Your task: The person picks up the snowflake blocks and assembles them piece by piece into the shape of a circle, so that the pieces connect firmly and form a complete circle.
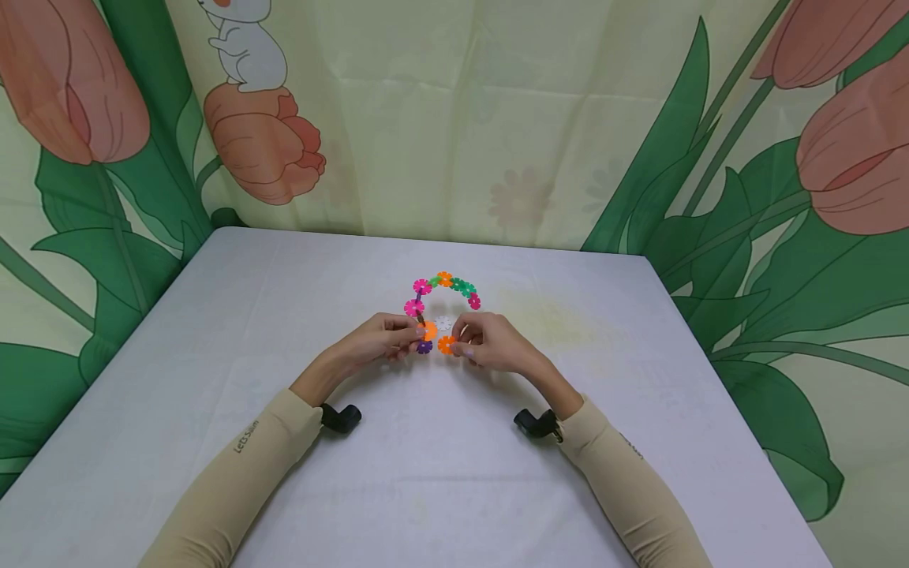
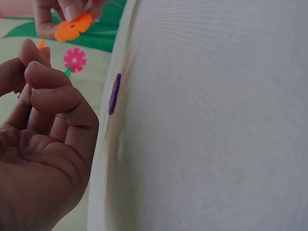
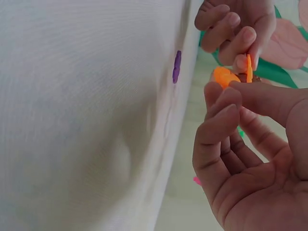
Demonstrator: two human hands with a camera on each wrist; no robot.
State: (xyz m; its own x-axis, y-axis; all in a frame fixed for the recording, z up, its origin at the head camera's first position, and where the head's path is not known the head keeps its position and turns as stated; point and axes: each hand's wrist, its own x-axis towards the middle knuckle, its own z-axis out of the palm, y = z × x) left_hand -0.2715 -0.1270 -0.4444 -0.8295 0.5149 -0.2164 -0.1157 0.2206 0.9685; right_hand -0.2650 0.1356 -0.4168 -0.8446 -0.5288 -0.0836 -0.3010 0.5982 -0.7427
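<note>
My left hand (image 1: 387, 338) pinches an orange flower-shaped plastic disc (image 1: 429, 330) at the near left end of a curved chain of interlocking discs. Along this chain run pink discs (image 1: 414, 308), another orange disc (image 1: 444, 278) and green discs (image 1: 458, 284), up to a dark pink one (image 1: 474, 301) at its far end. Between thumb and fingers, my right hand (image 1: 490, 342) holds a loose orange disc (image 2: 72, 27), a small gap away from the left hand's disc. In the right wrist view the left hand's orange disc (image 3: 249, 67) appears edge-on.
A purple disc (image 1: 424, 347) lies flat on the white tablecloth (image 1: 440, 489) below the hands. Beyond the hands, a white disc (image 1: 443, 323) shows between them. Behind the table hangs a curtain (image 1: 454, 142) printed with tulips.
</note>
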